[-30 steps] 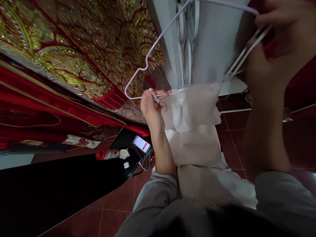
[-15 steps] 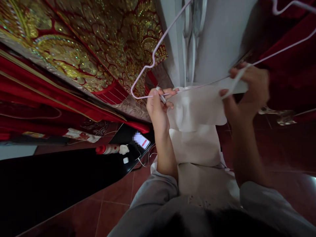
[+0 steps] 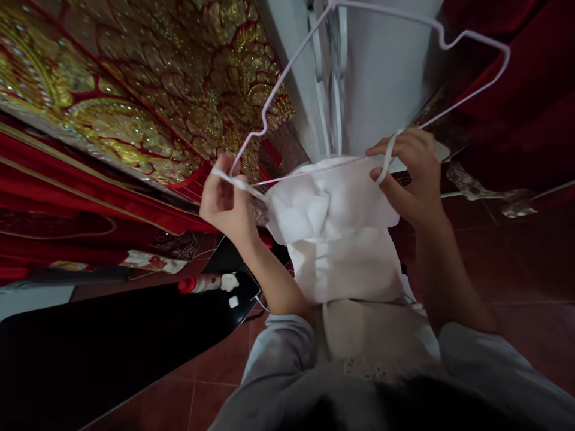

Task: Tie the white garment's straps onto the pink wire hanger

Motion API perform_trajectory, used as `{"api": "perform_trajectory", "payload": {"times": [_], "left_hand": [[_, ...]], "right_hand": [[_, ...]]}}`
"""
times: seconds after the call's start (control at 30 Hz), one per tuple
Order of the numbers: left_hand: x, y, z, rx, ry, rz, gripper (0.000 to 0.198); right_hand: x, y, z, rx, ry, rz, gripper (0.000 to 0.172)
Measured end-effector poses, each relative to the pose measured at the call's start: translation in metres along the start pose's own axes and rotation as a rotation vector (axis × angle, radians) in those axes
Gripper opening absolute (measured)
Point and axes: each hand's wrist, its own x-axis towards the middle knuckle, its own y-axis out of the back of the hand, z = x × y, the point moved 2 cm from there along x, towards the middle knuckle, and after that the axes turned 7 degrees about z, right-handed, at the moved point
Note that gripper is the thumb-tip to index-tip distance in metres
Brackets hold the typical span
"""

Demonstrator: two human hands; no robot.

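Note:
A pale pink wire clothes hanger [image 3: 290, 69] stretches across the upper middle, its bottom bar passing over a tiered white garment [image 3: 354, 269] that hangs down before me. At the hanger's left corner, my left hand [image 3: 231, 206] is closed with a white strap [image 3: 251, 188] caught between thumb and fingers. Over on the right, my right hand [image 3: 415, 179] is bent around the bottom bar, pinching another white strap [image 3: 389, 152] between thumb and fingers. Part of the bar is hidden behind that hand.
Red clothing with gold sequins [image 3: 179, 90] hangs close on the left. Below it, a black tabletop [image 3: 112, 341] carries a red-capped bottle [image 3: 200, 283], a small white case [image 3: 233, 301] and a cabled phone [image 3: 248, 284]. Dark red fabric [image 3: 539, 102] hangs at the right.
My left hand has moved left to the hanger's corner, drawing its strap out. The hanger has shifted left and lower in view; my right hand has come slightly left, still holding its strap.

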Motion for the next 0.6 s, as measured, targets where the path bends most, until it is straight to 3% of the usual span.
{"api": "perform_trajectory", "payload": {"times": [0.07, 0.13, 0.23, 0.3, 0.37, 0.4, 0.5, 0.53, 0.6], "left_hand": [[0.012, -0.013, 0.011, 0.016, 0.026, -0.249, 0.032], [0.023, -0.026, 0.021, 0.043, 0.109, -0.386, 0.029], [0.034, -0.038, 0.027, 0.057, 0.282, -0.417, 0.019], [0.036, -0.042, 0.024, 0.071, 0.306, -0.429, 0.019], [0.03, -0.042, 0.017, 0.074, 0.259, -0.377, 0.022], [0.024, -0.041, 0.013, 0.049, 0.248, -0.288, 0.024], [-0.007, -0.039, -0.001, -0.167, 0.359, 0.104, 0.014], [-0.019, -0.041, -0.004, -0.258, 0.428, 0.154, 0.005], [-0.04, -0.047, -0.007, -0.265, 0.506, 0.136, 0.015]], "right_hand": [[-0.001, -0.001, 0.0, -0.002, 0.003, 0.014, 0.036], [-0.002, 0.0, 0.001, -0.011, 0.001, 0.037, 0.035], [-0.004, 0.001, 0.002, -0.03, -0.009, 0.051, 0.033], [-0.004, 0.002, 0.002, -0.034, -0.009, 0.05, 0.032], [-0.004, 0.002, 0.001, -0.025, 0.004, 0.05, 0.031], [-0.003, 0.001, 0.001, -0.019, 0.016, 0.052, 0.03], [-0.004, -0.003, -0.002, -0.025, 0.05, 0.055, 0.033], [-0.005, -0.005, -0.003, -0.034, 0.049, 0.046, 0.034], [-0.007, -0.009, -0.005, -0.044, 0.047, 0.028, 0.038]]}}
